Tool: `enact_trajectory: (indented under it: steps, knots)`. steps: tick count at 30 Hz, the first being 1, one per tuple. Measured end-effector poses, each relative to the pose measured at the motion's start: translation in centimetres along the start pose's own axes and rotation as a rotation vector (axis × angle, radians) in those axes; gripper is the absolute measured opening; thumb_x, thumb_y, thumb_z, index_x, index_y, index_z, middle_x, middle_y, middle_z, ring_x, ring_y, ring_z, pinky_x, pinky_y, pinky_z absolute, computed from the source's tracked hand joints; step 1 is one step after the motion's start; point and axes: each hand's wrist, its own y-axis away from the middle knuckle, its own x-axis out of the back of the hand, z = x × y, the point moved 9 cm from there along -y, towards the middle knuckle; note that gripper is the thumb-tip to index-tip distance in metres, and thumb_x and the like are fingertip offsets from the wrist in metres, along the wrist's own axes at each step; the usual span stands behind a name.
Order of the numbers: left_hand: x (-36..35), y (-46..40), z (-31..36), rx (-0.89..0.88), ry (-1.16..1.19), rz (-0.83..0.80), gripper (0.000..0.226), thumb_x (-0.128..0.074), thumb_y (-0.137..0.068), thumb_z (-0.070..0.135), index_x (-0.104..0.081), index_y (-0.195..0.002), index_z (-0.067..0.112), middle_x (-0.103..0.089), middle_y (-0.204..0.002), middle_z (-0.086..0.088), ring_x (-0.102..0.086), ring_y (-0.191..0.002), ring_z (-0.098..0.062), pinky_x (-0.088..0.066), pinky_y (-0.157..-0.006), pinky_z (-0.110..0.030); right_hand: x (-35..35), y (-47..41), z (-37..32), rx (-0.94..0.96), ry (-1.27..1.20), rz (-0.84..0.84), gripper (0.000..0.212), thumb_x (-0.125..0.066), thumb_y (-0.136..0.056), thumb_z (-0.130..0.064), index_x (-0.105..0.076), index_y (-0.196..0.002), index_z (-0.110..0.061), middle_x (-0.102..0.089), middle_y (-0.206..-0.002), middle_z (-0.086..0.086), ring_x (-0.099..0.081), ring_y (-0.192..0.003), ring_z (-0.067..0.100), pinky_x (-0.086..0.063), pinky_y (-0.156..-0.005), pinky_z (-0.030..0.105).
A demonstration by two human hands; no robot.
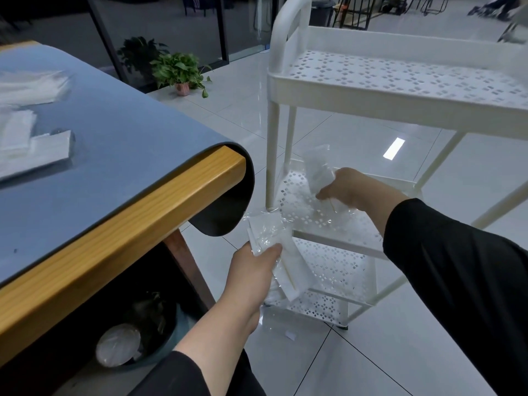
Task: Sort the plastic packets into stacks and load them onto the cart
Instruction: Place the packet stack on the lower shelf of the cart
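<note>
Right hand (347, 187) at middle right, gripping packets (317, 170) low over the cart's middle shelf (337, 224), likely to set down. Left hand (254, 267) below, gripping another bunch (274, 238), probably waiting. More packets (31, 132) at left on the bench (114, 155).

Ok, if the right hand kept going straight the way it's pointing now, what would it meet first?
The right hand holds a plastic packet over the cart's middle shelf, pointing toward the cart's near-left corner. Going on, the packet would probably meet the white corner post first, though depth is hard to judge.
</note>
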Motion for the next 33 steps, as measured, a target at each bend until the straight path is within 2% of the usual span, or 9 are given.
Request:
enact_trajectory:
  steps: [4, 8, 11, 15, 20, 23, 27, 30, 33]
  knots:
    - [-0.9, 0.5, 0.1, -0.008, 0.018, -0.003, 0.013, -0.063, -0.098, 0.02, -0.073, -0.106, 0.024, -0.078, -0.097, 0.004, -0.073, -0.097, -0.02, -0.057, -0.092, -0.039, 2.3, 2.1, 0.9, 0.092, -0.278, 0.029, 0.036, -0.081, -0.08, -0.015, -0.068, -0.114, -0.016, -0.07, -0.101, 0.007, -0.066, -0.088, 0.025, -0.053, -0.071, 0.033]
    - [-2.2, 1.3, 1.0, -0.037, 0.054, -0.01, 0.012, -0.063, -0.098, 0.018, -0.072, -0.102, 0.026, -0.078, -0.096, 0.004, -0.072, -0.097, -0.02, -0.058, -0.091, -0.039, 2.9, 7.9, -0.3, 0.228, -0.449, -0.133, 0.024, -0.072, -0.091, -0.01, -0.068, -0.113, -0.02, -0.075, -0.105, 0.002, -0.071, -0.101, 0.024, -0.057, -0.088, 0.041]
    - [-3.3, 2.4, 2.2, -0.067, 0.082, -0.017, 0.012, -0.062, -0.099, 0.022, -0.072, -0.101, 0.028, -0.078, -0.093, 0.01, -0.072, -0.097, -0.016, -0.057, -0.092, -0.036, 2.1, 13.2, -0.6, 0.254, -0.397, -0.255, 0.012, -0.066, -0.096, -0.015, -0.07, -0.107, -0.016, -0.077, -0.089, -0.006, -0.073, -0.081, 0.011, -0.055, -0.067, 0.026]
    - [-4.6, 4.6, 3.7, -0.097, 0.137, -0.044, 0.02, -0.056, -0.102, 0.034, -0.07, -0.115, 0.027, -0.078, -0.101, 0.008, -0.073, -0.1, -0.016, -0.056, -0.094, -0.04, 0.9, 17.9, -0.6, 0.259, -0.302, -0.323, 0.018, -0.071, -0.092, -0.02, -0.072, -0.11, -0.02, -0.078, -0.1, -0.004, -0.074, -0.094, 0.017, -0.058, -0.088, 0.04]
    - [-4.1, 7.6, 4.6, -0.121, 0.199, -0.057, 0.03, -0.058, -0.098, 0.053, -0.069, -0.117, 0.031, -0.078, -0.102, 0.007, -0.074, -0.097, -0.015, -0.059, -0.085, -0.036, -0.4, 22.2, -2.7, 0.347, -0.117, -0.298, 0.017, -0.075, -0.089, -0.035, -0.069, -0.105, -0.033, -0.075, -0.094, -0.021, -0.07, -0.088, -0.001, -0.053, -0.083, 0.028]
    - [-3.0, 10.1, 5.6, -0.169, 0.281, -0.076, 0.03, -0.065, -0.097, 0.04, -0.07, -0.121, 0.023, -0.079, -0.105, 0.004, -0.074, -0.097, -0.01, -0.053, -0.074, -0.022, -1.2, 24.7, -5.1, 0.439, -0.03, -0.294, 0.023, -0.072, -0.088, -0.045, -0.066, -0.108, -0.036, -0.073, -0.097, -0.021, -0.067, -0.09, -0.002, -0.051, -0.082, 0.027]
    - [0.9, 13.5, 7.8, -0.24, 0.429, 0.007, 0.023, -0.07, -0.095, 0.017, -0.072, -0.118, 0.016, -0.078, -0.105, -0.007, -0.075, -0.1, -0.024, -0.059, -0.092, -0.046, -1.8, 28.7, -10.3, 0.566, 0.0, -0.275, 0.03, -0.071, -0.088, -0.047, -0.065, -0.115, -0.036, -0.07, -0.1, -0.022, -0.064, -0.09, -0.005, -0.048, -0.076, 0.02]
    - [5.9, 16.2, 10.7, -0.321, 0.56, 0.104, 0.019, -0.068, -0.096, 0.017, -0.073, -0.115, 0.017, -0.078, -0.103, -0.012, -0.075, -0.096, -0.032, -0.059, -0.09, -0.054, -1.7, 31.9, -15.3, 0.642, -0.063, -0.262, 0.032, -0.071, -0.085, -0.057, -0.066, -0.109, -0.036, -0.072, -0.093, -0.019, -0.066, -0.081, -0.005, -0.049, -0.066, 0.017]
    - [12.6, 18.9, 14.1, -0.42, 0.676, 0.214, 0.025, -0.07, -0.095, 0.023, -0.07, -0.118, 0.015, -0.077, -0.106, -0.016, -0.074, -0.097, -0.038, -0.056, -0.09, -0.063, -2.5, 35.9, -21.3, 0.765, -0.223, -0.359, 0.023, -0.072, -0.089, -0.043, -0.068, -0.109, -0.031, -0.074, -0.09, -0.012, -0.071, -0.079, 0.003, -0.056, -0.069, 0.023]
